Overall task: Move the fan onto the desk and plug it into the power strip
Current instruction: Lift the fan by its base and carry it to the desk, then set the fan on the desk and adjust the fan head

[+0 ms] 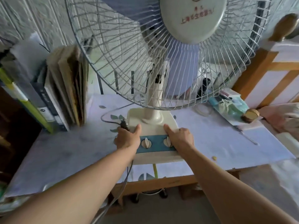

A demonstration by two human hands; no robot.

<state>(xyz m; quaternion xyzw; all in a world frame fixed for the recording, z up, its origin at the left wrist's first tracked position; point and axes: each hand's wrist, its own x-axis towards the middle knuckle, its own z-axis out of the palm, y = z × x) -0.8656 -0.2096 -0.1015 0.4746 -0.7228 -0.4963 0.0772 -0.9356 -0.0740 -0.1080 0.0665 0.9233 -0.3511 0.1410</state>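
A cream table fan (155,97) with a wire cage and blue blades stands on the desk (64,152), its base near the front edge. The base has a blue panel with two white knobs. My left hand (127,138) grips the left side of the base, thumb on top. My right hand (179,138) grips the right side and partly covers one knob. The fan's grey cord (110,122) loops on the desk beside my left hand, and a length hangs down past the front edge. Its dark plug (123,124) lies by my left fingers. No power strip is in view.
Books and folders (64,88) stand upright at the left. A pile of packets, string and a small round lid (250,115) lies at the right, with a thin metal tool (249,138) near it. A wooden bed frame (265,62) stands at the right behind the desk.
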